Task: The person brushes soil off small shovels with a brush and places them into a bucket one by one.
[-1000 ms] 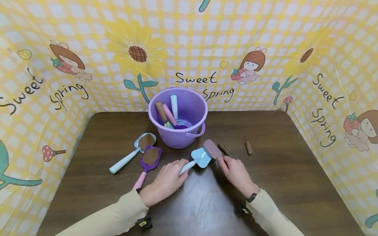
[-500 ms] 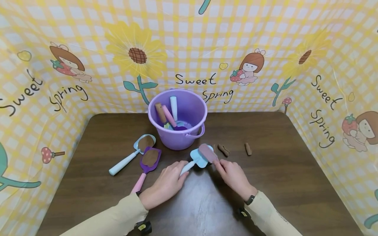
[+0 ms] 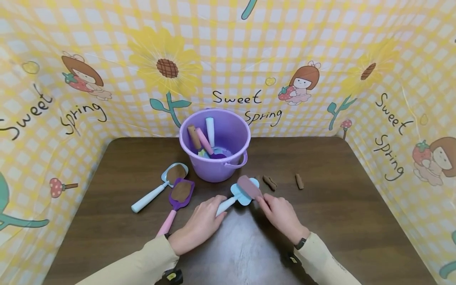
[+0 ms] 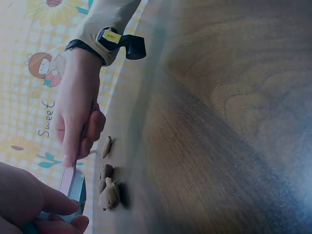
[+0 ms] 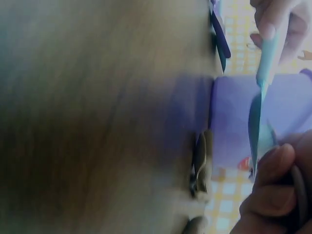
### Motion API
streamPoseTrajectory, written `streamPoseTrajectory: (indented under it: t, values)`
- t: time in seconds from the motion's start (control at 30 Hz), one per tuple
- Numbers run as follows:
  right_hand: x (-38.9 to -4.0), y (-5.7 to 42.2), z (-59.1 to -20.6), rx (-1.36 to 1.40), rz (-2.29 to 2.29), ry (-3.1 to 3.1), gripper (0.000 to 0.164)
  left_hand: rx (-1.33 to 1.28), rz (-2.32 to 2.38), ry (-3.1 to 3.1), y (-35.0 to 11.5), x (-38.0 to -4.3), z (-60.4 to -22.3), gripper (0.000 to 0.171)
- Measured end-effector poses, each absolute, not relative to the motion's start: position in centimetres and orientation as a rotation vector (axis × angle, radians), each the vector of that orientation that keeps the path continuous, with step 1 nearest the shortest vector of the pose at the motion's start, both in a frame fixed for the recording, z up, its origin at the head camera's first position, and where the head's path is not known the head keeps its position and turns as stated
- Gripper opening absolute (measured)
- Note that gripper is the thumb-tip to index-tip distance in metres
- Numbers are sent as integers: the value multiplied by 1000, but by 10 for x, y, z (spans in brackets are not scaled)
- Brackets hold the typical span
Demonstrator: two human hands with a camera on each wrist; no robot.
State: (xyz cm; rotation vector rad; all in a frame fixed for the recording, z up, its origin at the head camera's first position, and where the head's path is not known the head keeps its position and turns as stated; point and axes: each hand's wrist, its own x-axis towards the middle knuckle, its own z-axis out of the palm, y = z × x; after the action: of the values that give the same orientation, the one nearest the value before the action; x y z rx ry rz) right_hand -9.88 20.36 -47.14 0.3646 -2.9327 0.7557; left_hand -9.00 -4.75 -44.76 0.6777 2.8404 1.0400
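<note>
In the head view my left hand point(image 3: 199, 223) grips the white-blue handle of a small toy shovel point(image 3: 245, 200). Its light blue blade points away to the right, in front of the bucket. My right hand point(image 3: 283, 217) pinches one end of a flat mauve strip with a rounded tip point(image 3: 248, 187). The strip lies across the blade and hides part of it. From the right wrist view, the shovel point(image 5: 255, 124) appears edge-on, raised off the table. Thumb and fingers of the right hand point(image 4: 78, 122) hold the strip in the left wrist view.
A purple bucket point(image 3: 217, 168) with several toy tools inside stands behind. To the left lie a light blue scoop point(image 3: 149, 196) and a purple scoop point(image 3: 191, 191), each with brown clay-like material. Brown lumps point(image 3: 269, 183) and a small brown roll point(image 3: 299, 181) lie right.
The mauve strip has slid leftward across the shovel blade, from its right edge to its middle. My right hand has shifted slightly left; the left hand stays nearly in place.
</note>
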Motion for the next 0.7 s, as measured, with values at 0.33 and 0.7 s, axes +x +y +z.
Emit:
streamPoseTrajectory:
  t: [0.33, 0.7]
  values:
    - [-100, 226, -462, 89, 835, -2791, 41, 571, 1192, 2737, -55, -91, -453, 24]
    - [-88, 220, -451, 146, 1138, -2800, 38, 460, 1497, 2430, -55, -99, -459, 18]
